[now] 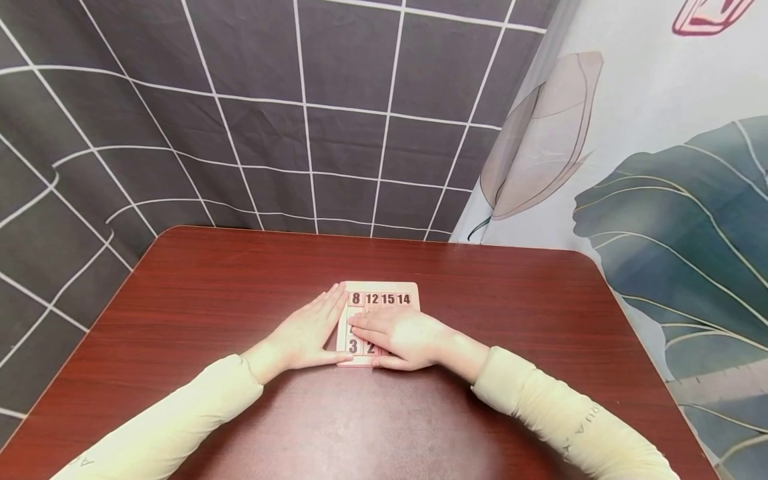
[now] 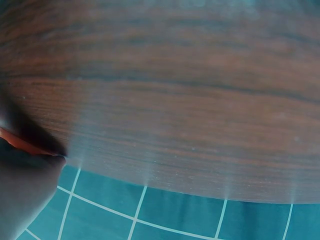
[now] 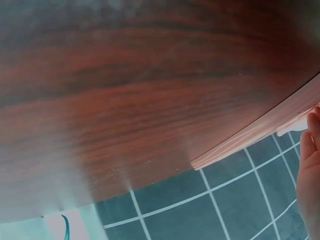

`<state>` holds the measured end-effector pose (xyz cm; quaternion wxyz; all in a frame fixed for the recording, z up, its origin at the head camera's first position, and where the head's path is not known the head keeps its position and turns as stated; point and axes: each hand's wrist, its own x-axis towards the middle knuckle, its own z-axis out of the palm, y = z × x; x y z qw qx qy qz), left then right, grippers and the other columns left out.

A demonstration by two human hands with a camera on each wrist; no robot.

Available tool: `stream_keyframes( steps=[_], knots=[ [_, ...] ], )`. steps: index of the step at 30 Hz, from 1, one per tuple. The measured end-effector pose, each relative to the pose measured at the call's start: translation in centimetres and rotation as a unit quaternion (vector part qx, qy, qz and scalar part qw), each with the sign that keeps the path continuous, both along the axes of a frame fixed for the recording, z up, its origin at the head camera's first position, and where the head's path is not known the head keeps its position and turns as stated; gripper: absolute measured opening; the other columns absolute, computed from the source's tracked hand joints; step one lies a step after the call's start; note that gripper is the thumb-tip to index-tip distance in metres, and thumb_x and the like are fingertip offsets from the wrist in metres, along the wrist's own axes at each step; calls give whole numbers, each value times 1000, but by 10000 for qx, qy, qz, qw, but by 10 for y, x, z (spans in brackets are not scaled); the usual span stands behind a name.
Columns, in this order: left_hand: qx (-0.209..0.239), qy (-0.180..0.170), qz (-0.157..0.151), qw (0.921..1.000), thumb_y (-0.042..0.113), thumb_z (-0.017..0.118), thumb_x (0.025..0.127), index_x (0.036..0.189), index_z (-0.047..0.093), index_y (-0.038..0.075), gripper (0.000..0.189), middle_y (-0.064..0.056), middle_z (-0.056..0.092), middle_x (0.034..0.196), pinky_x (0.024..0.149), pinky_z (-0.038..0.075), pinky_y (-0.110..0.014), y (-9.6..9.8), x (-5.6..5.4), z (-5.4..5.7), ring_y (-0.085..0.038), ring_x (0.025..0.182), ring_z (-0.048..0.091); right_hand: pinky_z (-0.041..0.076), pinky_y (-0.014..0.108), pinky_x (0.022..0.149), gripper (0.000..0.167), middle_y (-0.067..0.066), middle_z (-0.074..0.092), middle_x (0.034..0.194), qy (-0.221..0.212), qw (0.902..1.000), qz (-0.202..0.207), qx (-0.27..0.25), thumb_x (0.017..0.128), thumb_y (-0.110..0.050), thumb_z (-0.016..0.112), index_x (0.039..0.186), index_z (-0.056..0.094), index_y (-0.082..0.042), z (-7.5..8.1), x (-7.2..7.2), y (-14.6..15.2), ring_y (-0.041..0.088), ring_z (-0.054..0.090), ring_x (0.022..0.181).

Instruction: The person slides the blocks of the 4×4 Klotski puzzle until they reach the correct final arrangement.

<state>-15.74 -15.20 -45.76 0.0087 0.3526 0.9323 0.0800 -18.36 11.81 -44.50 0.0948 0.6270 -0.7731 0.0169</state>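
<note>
A flat number tile board (image 1: 384, 287) lies on the table, with printed tiles such as 8, 12, 15 and 14 along its far row. Alongside its left edge my left hand (image 1: 305, 333) rests with straight fingers, the thumb reaching the near left corner. My right hand (image 1: 411, 340) lies over the tiles with fingers extended leftward, hiding much of the middle and lower right. Its thumb is at the near edge. In the left wrist view, part of the left hand (image 2: 27, 195) shows at the left. The right wrist view catches the board's side (image 3: 225, 152) and some fingers (image 3: 309, 165).
The board stands on a reddish-brown wooden table (image 1: 240, 287) with rounded far corners. A dark curtain (image 1: 348, 147) with white grid lines hangs behind and to the left. At the right is a white curtain (image 1: 630, 120) with large leaf prints.
</note>
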Motion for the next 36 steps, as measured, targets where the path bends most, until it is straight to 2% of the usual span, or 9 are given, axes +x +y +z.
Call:
stream_keyframes(
  steps=[8, 18, 23, 29, 36],
  knots=[
    [-46, 32, 18, 10000, 64, 68, 93, 161, 28, -14, 111, -31, 28, 171, 132, 33, -48, -2, -1, -3, -41, 161, 30, 50, 35, 119, 55, 5, 69, 146, 46, 10000, -5, -41, 101, -39, 68, 146, 64, -7, -1, 0, -2, 20, 64, 139],
    [38, 7, 5, 10000, 62, 69, 93, 161, 29, -13, 109, -31, 26, 172, 131, 33, -50, -3, -3, -5, -43, 161, 29, 47, 39, 123, 55, 8, 64, 152, -268, 9990, -296, 179, 104, -36, 65, 150, 60, -6, -2, -18, -3, 23, 60, 143],
    [4, -14, 13, 10000, 64, 68, 93, 162, 28, -12, 111, -30, 24, 172, 132, 32, -49, -1, -4, -6, -42, 162, 27, 47, 40, 123, 55, 9, 63, 153, -266, 9987, -369, 238, 104, -35, 64, 150, 60, -5, -2, -21, -3, 24, 60, 144],
    [52, 6, -1, 10000, 65, 68, 93, 161, 28, -13, 111, -30, 24, 172, 132, 31, -49, -1, -3, -6, -41, 162, 27, 46, 39, 124, 57, 11, 61, 155, -248, 9992, -239, 186, 104, -36, 64, 151, 58, -4, -2, -13, -3, 24, 58, 146],
    [-11, 4, 3, 10000, 66, 67, 93, 162, 27, -13, 112, -30, 24, 172, 133, 30, -48, -1, -3, -7, -40, 163, 27, 46, 35, 123, 62, 8, 64, 151, -53, 9997, 247, -76, 101, -39, 69, 150, 59, -2, 0, 6, 0, 21, 59, 144]
  ],
)
